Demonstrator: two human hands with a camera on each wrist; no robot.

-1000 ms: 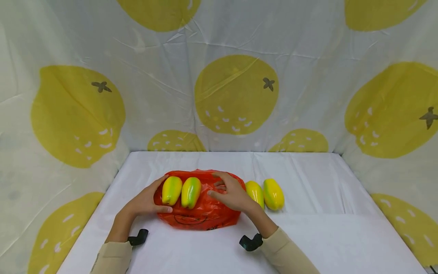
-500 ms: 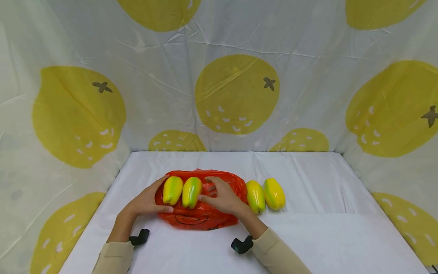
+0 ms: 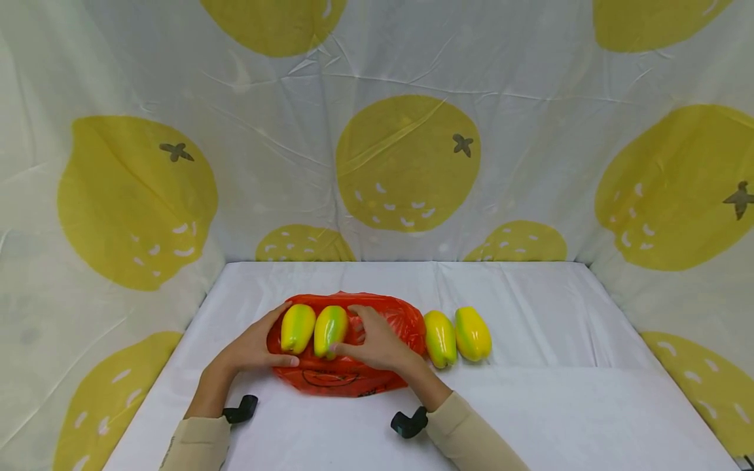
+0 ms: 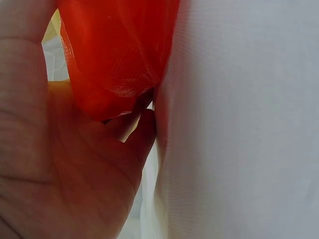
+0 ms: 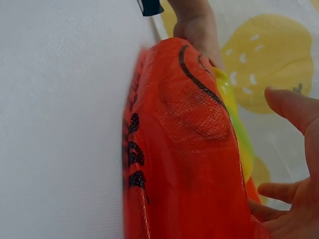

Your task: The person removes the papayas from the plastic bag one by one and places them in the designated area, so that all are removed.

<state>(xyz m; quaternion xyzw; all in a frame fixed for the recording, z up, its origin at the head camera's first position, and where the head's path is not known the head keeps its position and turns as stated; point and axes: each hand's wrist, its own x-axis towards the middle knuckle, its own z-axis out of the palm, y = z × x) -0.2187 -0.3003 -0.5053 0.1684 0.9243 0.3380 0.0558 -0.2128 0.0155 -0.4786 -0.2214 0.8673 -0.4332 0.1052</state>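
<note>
A red plastic bag [image 3: 377,379] lies on the white table, with two glossy yellow-green papaya-like fruits side by side in its mouth: a left fruit [image 3: 297,329] and a right fruit [image 3: 330,331]. My left hand [image 3: 250,343] holds the bag's left end, thumb in front and fingers at the back; the left wrist view shows the red plastic [image 4: 114,55] inside the curve of that hand. Over the bag, my right hand [image 3: 379,343] spreads thumb and fingers about the right fruit. In the right wrist view its thumb stands apart from the fruit's side [image 5: 241,137].
Two more such fruits, a nearer one [image 3: 440,338] and a farther one [image 3: 473,333], lie to the right of the bag. Behind the white table [image 3: 559,412] hangs a cloth [image 3: 530,150] printed with yellow fruit. Black wrist cameras sit at both wrists.
My right hand has moved left across the bag to the right fruit, its thumb now overlapping the fruit's lower end. My left hand keeps its place on the bag.
</note>
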